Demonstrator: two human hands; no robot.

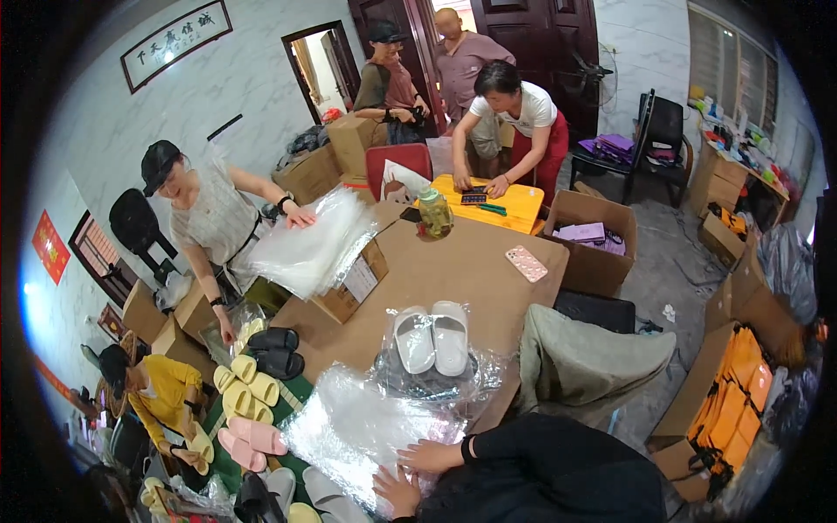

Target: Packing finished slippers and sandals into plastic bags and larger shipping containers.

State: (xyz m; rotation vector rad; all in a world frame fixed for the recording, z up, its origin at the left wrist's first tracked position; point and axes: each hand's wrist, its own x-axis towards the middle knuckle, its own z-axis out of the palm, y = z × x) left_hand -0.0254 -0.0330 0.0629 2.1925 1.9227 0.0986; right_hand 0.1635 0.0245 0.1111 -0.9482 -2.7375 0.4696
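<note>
Head-worn, facing down, possibly tilted.

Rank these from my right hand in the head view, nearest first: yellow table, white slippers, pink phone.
1. White slippers: up-picture from the right hand.
2. Pink phone: rightward, on the brown tabletop.
3. Yellow table: beyond that brown tabletop.

White marbled walls [96,122] all round, kinda shiny, with a framed sign [177,45] up high and a red hanging [51,247] on the left. Past the far edge of the surface [475,261] there's a red chair [377,166], a small yellow table [516,207] and big dark wood doors [551,39]. Off the right edge it's grey floor [654,270], then black chairs [665,128], a cluttered wooden desk [717,181] and a window [731,68] with blinds. Pretty bright in there tbh.
</note>
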